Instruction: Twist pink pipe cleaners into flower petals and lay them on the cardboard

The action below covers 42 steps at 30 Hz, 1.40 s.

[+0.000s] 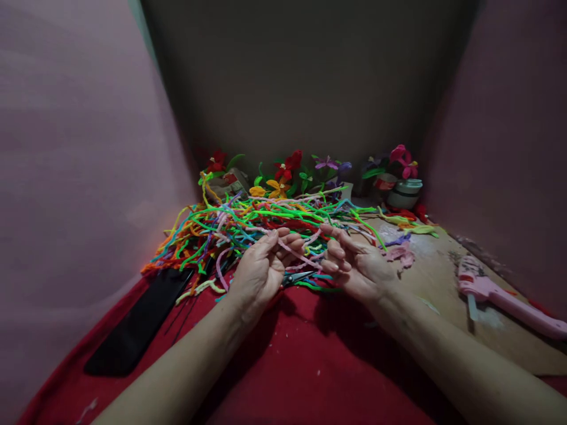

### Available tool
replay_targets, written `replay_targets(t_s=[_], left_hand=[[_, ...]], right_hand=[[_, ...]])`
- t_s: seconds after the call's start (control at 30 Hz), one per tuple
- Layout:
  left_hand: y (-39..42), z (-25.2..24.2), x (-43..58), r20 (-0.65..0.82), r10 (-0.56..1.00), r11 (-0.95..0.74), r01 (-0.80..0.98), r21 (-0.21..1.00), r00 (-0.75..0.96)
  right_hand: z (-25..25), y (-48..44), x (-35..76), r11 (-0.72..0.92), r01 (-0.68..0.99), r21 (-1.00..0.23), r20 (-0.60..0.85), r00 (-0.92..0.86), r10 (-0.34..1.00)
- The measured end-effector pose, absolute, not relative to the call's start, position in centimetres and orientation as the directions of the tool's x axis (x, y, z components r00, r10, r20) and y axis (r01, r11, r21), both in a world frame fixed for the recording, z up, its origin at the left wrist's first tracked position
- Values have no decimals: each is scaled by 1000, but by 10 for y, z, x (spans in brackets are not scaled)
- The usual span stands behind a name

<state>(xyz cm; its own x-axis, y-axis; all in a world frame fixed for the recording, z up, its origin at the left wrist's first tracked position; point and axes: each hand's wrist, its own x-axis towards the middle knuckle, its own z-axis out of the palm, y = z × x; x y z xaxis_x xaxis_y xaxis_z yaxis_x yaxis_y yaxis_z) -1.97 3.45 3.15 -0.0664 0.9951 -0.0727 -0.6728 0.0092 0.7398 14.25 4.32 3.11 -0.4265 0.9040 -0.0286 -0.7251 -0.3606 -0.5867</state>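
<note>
Head view: near the scissors [297, 277], our left grip [266, 258] pinches a pink stem [295, 252] the tangled pile [266, 208] could snag, our right grip [357, 260] unclear.

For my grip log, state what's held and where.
The left hand pinches a pink fuzzy stem, apparently near its upper end; whether the right hand grips too is unclear.

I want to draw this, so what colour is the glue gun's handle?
The glue gun's handle is pink, as the head view shows.
</note>
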Motion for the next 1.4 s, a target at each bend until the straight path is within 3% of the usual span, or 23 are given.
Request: replay_targets(t_s=[0.47,0.7,0.93,1.03,1.13,1.23,1.4], left_hand=[[27,36,-19,-2,999,-23,-562,827,-43],[34,30,-26,47,992,-104,-543,833,-119],[34,33,-29,37,986,-128,-592,796,-164],[31,33,-24,49,991,-114,-601,791,-123],[26,30,-17,61,997,-73,-587,806,-39],[20,25,-11,44,997,-9,-508,861,57],[19,26,-14,25,997,1,-366,931,67]], right_hand=[[35,55,151,-275,-744,-609,-110,-264,958],[37,60,164,-165,-743,-649,-11,-208,978],[33,66,161,-75,-829,-555,21,-105,994],[22,51,141,-191,-740,-645,9,-257,967],[13,36,122,-192,-626,-756,81,-381,921],[9,30,116,-83,-588,-805,167,-359,918],[12,33,124,7,-513,-859,166,-266,950]])
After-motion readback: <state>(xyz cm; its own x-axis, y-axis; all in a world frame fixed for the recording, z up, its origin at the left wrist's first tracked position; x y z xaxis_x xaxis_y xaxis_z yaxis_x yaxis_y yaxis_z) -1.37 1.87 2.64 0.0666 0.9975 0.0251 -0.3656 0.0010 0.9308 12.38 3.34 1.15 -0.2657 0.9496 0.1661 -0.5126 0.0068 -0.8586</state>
